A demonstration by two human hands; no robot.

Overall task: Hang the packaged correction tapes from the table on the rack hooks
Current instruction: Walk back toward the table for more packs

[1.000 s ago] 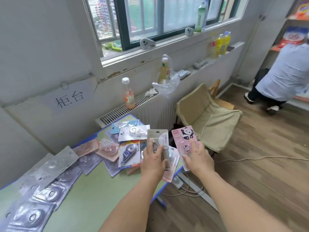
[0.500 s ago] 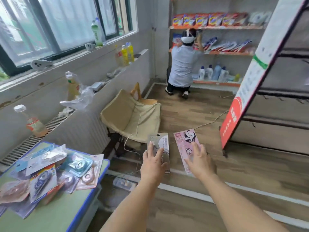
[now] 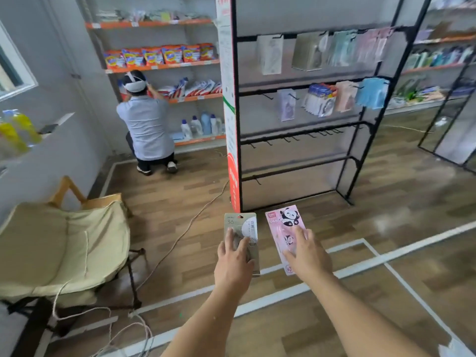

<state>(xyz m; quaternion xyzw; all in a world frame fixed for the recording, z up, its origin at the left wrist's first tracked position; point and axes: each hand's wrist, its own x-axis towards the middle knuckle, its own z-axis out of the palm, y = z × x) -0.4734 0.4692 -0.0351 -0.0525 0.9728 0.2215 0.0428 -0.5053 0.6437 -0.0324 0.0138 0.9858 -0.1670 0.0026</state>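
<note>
1. The left hand [image 3: 234, 264] has its grip around a grey packet [image 3: 240, 228], held out over the floor.
2. The right hand [image 3: 307, 256] grasps a pink packet [image 3: 280, 222] beside it.
3. The rack [image 3: 304, 124] stands ahead, packets hanging on its upper hooks.

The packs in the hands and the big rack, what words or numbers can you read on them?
"36" on the grey correction tape pack that the left hand holds; the column of print beside it is too small to read.
"PANDA" on the pink panda correction tape pack that the right hand holds.
The red and white side panel of the hook rack carries print, too blurred to read.
</note>
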